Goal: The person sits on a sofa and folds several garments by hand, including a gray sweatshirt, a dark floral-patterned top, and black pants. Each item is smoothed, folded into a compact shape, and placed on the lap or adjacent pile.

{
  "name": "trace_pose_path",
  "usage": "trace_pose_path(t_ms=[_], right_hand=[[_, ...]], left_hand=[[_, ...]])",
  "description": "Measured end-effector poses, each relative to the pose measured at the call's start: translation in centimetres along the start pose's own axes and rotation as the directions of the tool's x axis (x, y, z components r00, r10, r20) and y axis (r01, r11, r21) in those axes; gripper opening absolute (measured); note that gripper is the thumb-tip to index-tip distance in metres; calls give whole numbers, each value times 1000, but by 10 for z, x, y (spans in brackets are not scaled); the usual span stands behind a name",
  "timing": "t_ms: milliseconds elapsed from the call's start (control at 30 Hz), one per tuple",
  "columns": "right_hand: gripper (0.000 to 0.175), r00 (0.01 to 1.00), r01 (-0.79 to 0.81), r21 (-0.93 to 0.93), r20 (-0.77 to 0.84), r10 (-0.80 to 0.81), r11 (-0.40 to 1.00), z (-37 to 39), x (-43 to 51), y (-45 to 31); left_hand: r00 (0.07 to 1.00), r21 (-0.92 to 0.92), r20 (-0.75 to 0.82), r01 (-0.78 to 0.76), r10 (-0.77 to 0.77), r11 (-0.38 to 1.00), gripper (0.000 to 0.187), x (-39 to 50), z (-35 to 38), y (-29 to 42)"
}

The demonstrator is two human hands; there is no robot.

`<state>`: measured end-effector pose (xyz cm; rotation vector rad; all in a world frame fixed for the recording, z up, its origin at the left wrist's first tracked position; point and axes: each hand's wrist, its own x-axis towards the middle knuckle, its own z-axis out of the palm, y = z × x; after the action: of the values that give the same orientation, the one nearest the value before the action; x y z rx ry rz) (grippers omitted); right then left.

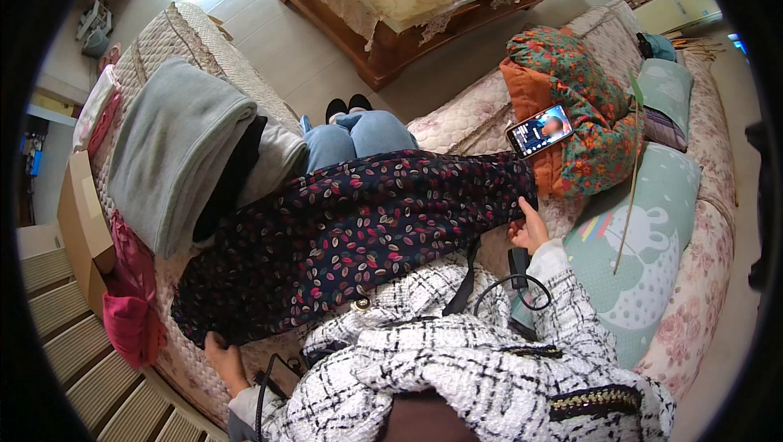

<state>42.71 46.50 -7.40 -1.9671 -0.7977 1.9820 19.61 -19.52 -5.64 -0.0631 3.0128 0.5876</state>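
Observation:
A dark navy cloth garment (367, 216) with a print of small red, pink and pale leaf shapes lies stretched across my lap. At its lower left end, my left hand (225, 359) grips the hem. My right hand (530, 228) pinches the narrower right end, near a smartphone (541, 131) with a lit screen. Folds run lengthwise through the fabric, and its underside is hidden. Beside my left leg sits a folded grey fleece-like cloth (177, 142), with a black cloth (235, 179) and a lighter grey one (275, 157) against it.
The phone rests on an orange and green floral quilted garment (581, 112). A green cushion (642, 246) with a rabbit print lies at my right, a thin stick (627, 222) across it. Left are a cardboard box (82, 216) and pink cloth (131, 319). A wooden coffee table (391, 44) stands ahead.

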Motion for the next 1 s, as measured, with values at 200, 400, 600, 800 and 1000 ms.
trace_pose_path(t_ms=[200, 400, 600, 800, 1000], right_hand=[[14, 863, 415, 240, 200, -463, 877, 53, -38, -101], [19, 610, 635, 295, 376, -697, 714, 77, -90, -167], [34, 809, 543, 32, 249, -533, 839, 50, -36, -37], [61, 943, 333, -299, 128, -309, 894, -11, 13, 9], [72, 773, 566, -608, 156, -615, 557, -16, 46, -8]], left_hand=[[994, 311, -103, 59, -28, 949, 47, 64, -118, 26], [832, 330, -536, 47, 146, 943, 11, 98, -189, 33], [898, 188, -408, -95, 166, 978, 17, 39, -64, -43], [931, 145, 283, 195, -229, 970, 19, -19, 33, -91], [962, 127, -210, 206, -176, 970, 18, 11, -13, -63]])
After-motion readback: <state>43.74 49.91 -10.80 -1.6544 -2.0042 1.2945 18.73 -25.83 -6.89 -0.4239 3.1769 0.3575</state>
